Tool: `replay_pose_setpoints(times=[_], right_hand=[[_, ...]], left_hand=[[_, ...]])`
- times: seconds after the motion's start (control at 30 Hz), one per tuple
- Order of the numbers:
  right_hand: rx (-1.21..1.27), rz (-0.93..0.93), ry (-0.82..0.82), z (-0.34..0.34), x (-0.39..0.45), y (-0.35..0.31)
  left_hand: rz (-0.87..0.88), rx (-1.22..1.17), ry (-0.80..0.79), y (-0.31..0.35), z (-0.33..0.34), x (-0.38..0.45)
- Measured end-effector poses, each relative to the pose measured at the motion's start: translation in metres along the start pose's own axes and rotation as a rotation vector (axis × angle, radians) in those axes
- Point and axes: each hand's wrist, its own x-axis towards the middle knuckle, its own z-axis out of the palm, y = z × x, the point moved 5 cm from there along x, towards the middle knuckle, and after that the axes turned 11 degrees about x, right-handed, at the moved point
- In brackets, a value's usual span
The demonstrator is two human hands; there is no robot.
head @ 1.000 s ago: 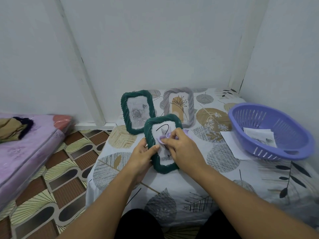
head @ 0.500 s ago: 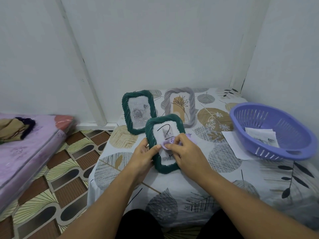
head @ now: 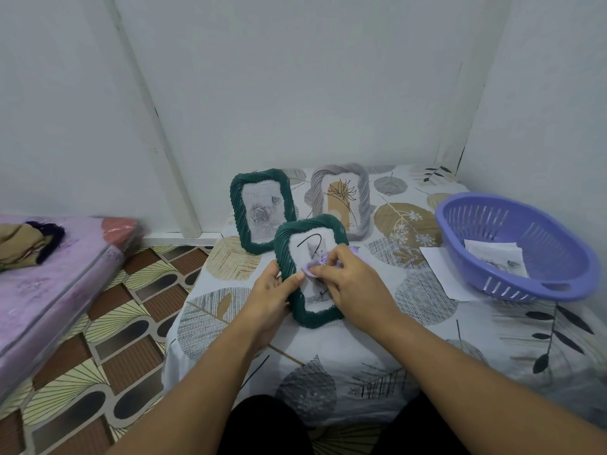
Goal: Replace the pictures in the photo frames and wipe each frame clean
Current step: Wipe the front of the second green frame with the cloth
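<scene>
Across the leaf-patterned surface point(head: 377, 339) things lie thus: a purple basket point(head: 512, 244) with paper inside sits at the right; two frames, one green point(head: 236, 208) and one grey point(head: 363, 195), stand at the back; nearer, a second green frame point(head: 295, 307) is tilted up, gripped at its left edge by the left hand point(head: 267, 300); the right hand point(head: 353, 284), fingers curled, pinches a lilac cloth point(head: 312, 266) against its glass.

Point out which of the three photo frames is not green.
The grey frame standing at the back right; the back-left frame and the one held in the hands are dark green.
</scene>
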Motion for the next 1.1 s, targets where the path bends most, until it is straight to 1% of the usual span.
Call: replay_pose_setpoints(times=[0.13,0.23,0.37,0.6,0.7,0.8,0.97,1.1], right_hand=[[0.02,0.018,0.012,0.0,-0.005,0.0],[0.02,0.002,0.003,-0.002,-0.016,0.0],[0.004,-0.044,0.003,-0.006,-0.006,-0.004],[0.0,-0.047,-0.026,-0.008,-0.019,0.001],[-0.001,-0.059,-0.047,-0.009,-0.009,0.001],[-0.001,-0.07,-0.024,-0.009,-0.003,-0.001],[0.011,-0.046,-0.024,-0.008,-0.02,0.006],[-0.001,-0.053,-0.046,-0.008,-0.01,0.008]], left_hand=[[-0.002,0.008,0.011,0.0,-0.001,0.0],[-0.006,0.008,0.019,-0.001,-0.001,0.001],[0.006,0.016,0.01,0.0,0.0,-0.001],[-0.001,0.022,0.015,0.0,-0.001,-0.001],[0.004,0.021,0.014,-0.001,-0.001,0.0],[0.008,0.024,0.007,0.001,0.001,-0.001],[0.002,0.021,0.014,0.0,0.0,-0.001],[0.003,0.023,0.016,-0.001,0.0,-0.001]])
